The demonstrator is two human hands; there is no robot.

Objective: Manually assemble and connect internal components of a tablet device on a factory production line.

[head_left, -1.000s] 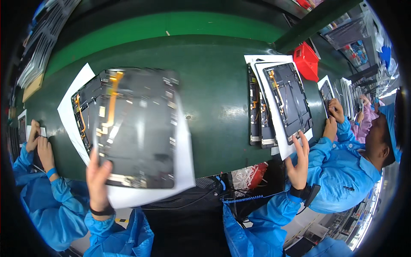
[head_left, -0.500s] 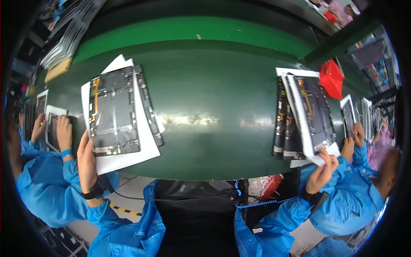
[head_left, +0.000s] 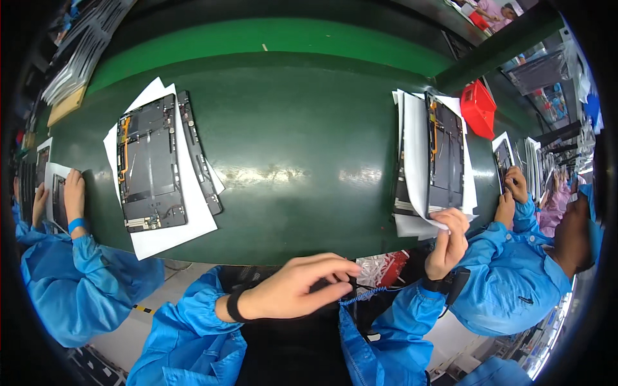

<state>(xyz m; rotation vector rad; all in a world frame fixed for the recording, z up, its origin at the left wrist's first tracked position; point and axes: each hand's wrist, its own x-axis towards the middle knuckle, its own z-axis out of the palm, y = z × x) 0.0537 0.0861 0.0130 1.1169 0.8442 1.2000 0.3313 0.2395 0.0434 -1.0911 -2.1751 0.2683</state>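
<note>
Hands: right [head_left: 449, 241] pinches white sheet [head_left: 415, 161]; left [head_left: 299, 287] empty.

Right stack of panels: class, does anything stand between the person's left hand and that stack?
Nothing visible does. The left hand hangs empty off the near edge of the green table, and only bare tabletop lies between it and the stack, whose white sheet the right hand grips.

We see one head view only (wide fisheye), looking steeply down over green surface [head_left: 302, 161], near; own forearms enter from lower edge.
</note>
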